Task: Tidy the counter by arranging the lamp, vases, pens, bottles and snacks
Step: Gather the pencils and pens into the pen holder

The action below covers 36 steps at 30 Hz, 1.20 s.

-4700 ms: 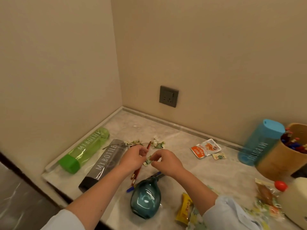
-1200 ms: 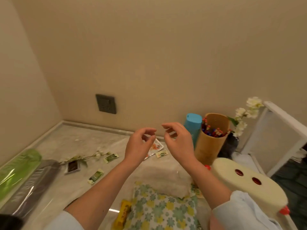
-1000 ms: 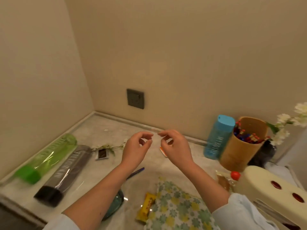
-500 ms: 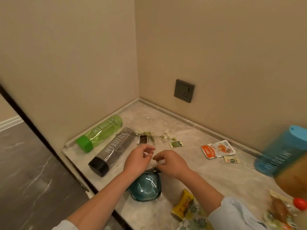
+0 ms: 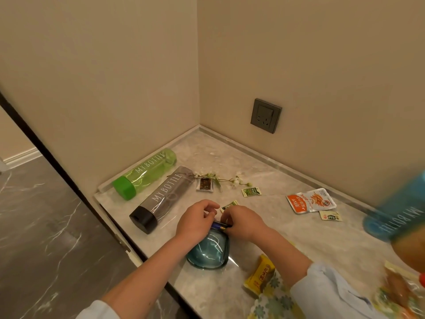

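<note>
Left hand (image 5: 195,223) and right hand (image 5: 245,223) fingers (image 5: 227,216) pinch one blue pen (image 5: 219,225) beside one teal vase (image 5: 208,252)

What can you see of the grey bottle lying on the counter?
The grey bottle is a see-through, smoky plastic cylinder with a black cap and white MY BOTTLE lettering along its side. It lies flat on the marble counter, cap toward the front edge, beside the green bottle. A flower sprig lies at its far end.

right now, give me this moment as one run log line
left hand: holds blue pen | right hand: pinches same pen | teal vase: on its side | grey bottle: lying flat
</note>
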Available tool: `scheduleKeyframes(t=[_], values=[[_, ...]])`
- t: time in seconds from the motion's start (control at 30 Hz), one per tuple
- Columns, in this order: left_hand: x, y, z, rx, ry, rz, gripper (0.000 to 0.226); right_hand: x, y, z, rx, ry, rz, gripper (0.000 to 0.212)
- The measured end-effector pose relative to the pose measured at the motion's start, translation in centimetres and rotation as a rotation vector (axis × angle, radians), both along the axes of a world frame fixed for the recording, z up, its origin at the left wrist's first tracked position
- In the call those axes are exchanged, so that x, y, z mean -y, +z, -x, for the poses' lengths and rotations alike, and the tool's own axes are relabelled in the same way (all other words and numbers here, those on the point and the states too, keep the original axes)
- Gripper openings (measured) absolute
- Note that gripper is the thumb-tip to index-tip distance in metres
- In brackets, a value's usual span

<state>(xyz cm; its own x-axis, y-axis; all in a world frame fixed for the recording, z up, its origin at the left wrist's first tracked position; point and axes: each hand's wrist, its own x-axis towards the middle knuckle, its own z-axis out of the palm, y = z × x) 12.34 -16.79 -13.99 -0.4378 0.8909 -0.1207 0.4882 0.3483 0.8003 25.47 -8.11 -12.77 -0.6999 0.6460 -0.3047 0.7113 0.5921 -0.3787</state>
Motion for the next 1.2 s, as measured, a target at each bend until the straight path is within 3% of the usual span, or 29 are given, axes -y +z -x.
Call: scheduleKeyframes(t=[0.27,0.47,0.6,0.73,0.93,1.2], values=[[-0.4,0.4,-0.6,-0.045,-0.015,-0.013,0.032,-0.1,-0.1,-0.8,-0.007,-0.05,-0.022,0.016],[-1.6,1.6,-1.5,-0.055,0.029,-0.088,0.053,-1.1,1.4,-2.5,-0.181,-0.199,-0.017,0.018],[-3.2,3.4,-2.8,0.056,0.063,-0.138,0.068,-1.9,3.6,-3.8,-0.378,-0.364,0.02,0.011],[-5.6,5.6,-5.0,0.288,-0.025,-0.149,0.043,-2.2,5.9,-5.4,-0.606,-0.527,0.095,0.012],[-8.7,8.5,-9.1,0.415,-0.158,-0.228,0.008,-2.1,9.2,-8.8,-0.74,-0.641,0.04,0.017],[-11.6,12.0,-16.0,0.461,-0.331,-0.352,0.004,-2.1,11.6,-15.5,-0.602,-0.768,-0.229,0.021]])
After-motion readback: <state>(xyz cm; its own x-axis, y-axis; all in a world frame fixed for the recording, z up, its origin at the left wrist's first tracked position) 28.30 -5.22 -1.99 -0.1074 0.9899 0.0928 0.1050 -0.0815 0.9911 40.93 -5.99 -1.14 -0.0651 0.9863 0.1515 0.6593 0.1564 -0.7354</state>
